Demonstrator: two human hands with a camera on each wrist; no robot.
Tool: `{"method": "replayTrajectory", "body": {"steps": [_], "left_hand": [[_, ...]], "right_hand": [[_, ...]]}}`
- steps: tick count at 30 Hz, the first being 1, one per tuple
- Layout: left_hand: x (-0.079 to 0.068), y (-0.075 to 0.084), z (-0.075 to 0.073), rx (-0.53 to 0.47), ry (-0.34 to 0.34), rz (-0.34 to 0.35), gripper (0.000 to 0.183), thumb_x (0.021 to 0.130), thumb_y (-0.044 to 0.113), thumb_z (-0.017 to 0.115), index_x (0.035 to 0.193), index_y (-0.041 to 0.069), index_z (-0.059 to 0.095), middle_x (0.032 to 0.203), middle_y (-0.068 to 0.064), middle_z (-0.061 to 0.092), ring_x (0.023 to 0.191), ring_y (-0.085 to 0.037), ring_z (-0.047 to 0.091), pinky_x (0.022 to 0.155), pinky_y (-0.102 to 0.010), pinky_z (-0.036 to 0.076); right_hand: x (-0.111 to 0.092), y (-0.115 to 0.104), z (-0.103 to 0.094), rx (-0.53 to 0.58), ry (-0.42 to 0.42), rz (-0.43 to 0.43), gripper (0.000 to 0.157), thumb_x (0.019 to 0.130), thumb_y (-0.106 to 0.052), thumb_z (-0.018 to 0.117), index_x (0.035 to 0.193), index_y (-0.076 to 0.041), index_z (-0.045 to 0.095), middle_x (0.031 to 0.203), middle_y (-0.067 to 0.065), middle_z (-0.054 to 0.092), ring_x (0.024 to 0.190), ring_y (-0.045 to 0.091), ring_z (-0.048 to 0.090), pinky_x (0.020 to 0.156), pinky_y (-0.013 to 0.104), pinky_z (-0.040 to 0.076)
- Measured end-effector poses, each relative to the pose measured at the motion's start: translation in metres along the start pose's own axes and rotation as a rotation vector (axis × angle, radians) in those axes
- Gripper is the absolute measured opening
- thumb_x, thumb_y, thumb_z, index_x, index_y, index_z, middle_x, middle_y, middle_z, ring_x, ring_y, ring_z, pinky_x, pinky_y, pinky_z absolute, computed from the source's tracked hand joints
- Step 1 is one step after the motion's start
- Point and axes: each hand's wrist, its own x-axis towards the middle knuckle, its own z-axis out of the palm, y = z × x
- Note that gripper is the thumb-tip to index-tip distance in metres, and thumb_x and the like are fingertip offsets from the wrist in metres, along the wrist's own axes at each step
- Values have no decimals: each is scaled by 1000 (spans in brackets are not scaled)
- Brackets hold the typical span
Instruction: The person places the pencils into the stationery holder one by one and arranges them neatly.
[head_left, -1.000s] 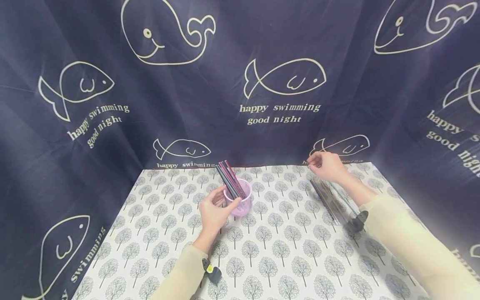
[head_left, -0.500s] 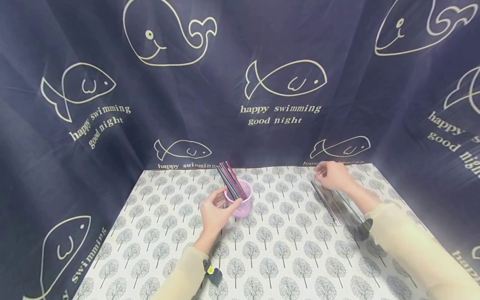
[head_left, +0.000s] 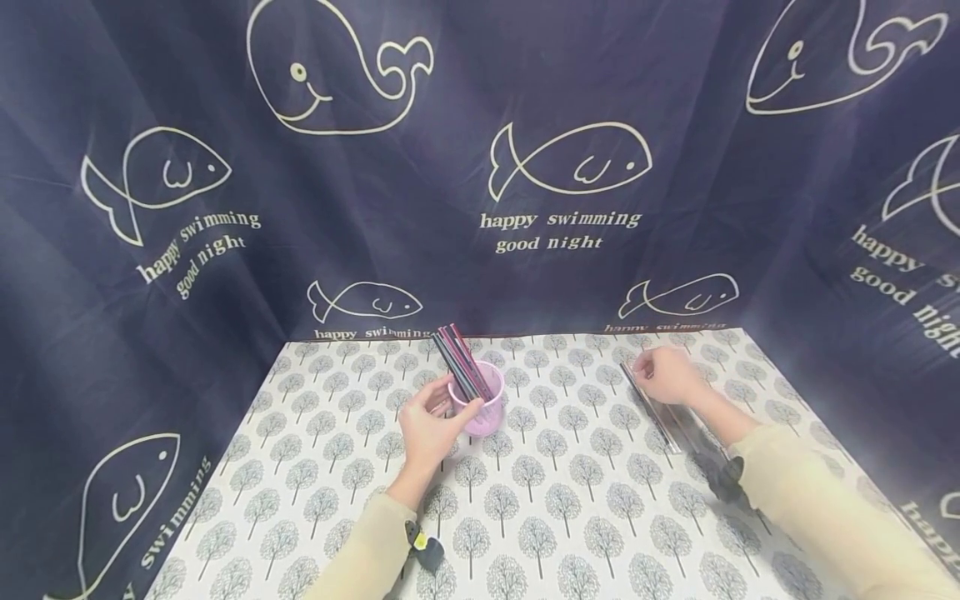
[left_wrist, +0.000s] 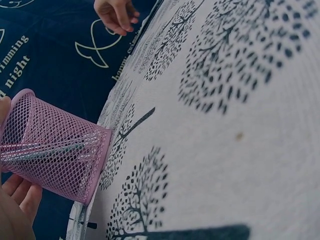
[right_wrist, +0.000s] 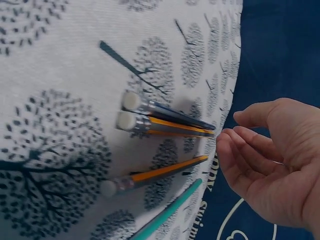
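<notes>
My left hand grips the pink mesh pen cup, thumb at its rim and fingers round the far side. A bundle of dark and red pencils leans out of the cup to the left. Over on the right side of the table, my right hand hovers with bent fingers close to the far ends of several loose pencils. In the right wrist view these are a dark blue pencil, two orange-and-black striped pencils with white erasers, and a green one. A gap shows between thumb and fingers, with nothing held.
A white tablecloth with grey tree prints covers the table. Right behind its far edge hangs a dark blue curtain with fish and whale drawings, which also closes in the left and right sides.
My right hand has come lower and nearer, from above the table's far edge to the loose pencils' far ends. The left hand and the cup have stayed in place.
</notes>
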Motion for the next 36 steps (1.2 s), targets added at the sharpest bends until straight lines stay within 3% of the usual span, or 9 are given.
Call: {"method": "replayTrajectory", "body": {"steps": [4,9,15,21,26,29,32,36], "left_hand": [[-1,-1,0,-5,3,8,61,70,17,101,123,2,75,116,-19,80,106,-35,79,90,-33,69],[-1,-1,1,-15,1,15,61,70,18,101,123,2,75,115,-19,80,106,-35,79,90,-33,69],[0,-1,2,-8,3,22,60,70,19,101,122,3,76,114,-19,80,105,-35,79,89,-33,69],[1,-4,2,11,9,33,59,70,19,102,121,4,76,114,-18,80,105,-34,79,88,-33,69],[2,-4,2,9,10,39,59,70,19,102,121,4,76,114,-18,80,105,-34,79,88,-34,69],[1,-4,2,6,12,30,59,70,18,101,121,4,76,115,-18,80,105,-34,79,88,-34,70],[0,-5,2,7,13,19,59,70,19,101,122,5,76,115,-18,80,106,-34,79,88,-35,70],[0,-5,2,14,15,14,59,70,18,101,122,5,76,116,-17,80,106,-34,79,88,-33,70]], "right_hand": [[-4,-1,6,-26,0,-15,15,87,-13,80,93,0,77,77,5,75,79,25,65,80,51,60],[-8,-1,12,-66,4,-20,19,85,-18,85,89,-1,77,69,-1,71,74,21,61,77,50,59],[-9,-4,14,-67,-29,18,20,86,-14,83,87,5,77,66,5,72,56,14,62,58,36,63],[-9,-15,9,-126,-98,57,22,83,-17,85,71,-2,75,64,8,72,56,17,60,66,46,65],[-7,-19,9,-107,-149,110,21,86,-15,83,76,1,76,72,14,75,57,17,63,55,33,63],[-4,-15,10,-80,-154,112,19,86,-13,81,75,0,75,66,10,72,54,15,62,51,28,60],[-1,-11,7,-41,-138,96,15,86,-11,78,75,-1,74,62,6,70,53,14,61,55,32,61],[4,-12,-2,-9,-65,73,12,84,-10,75,82,2,73,70,11,73,58,17,63,67,48,66]]}}
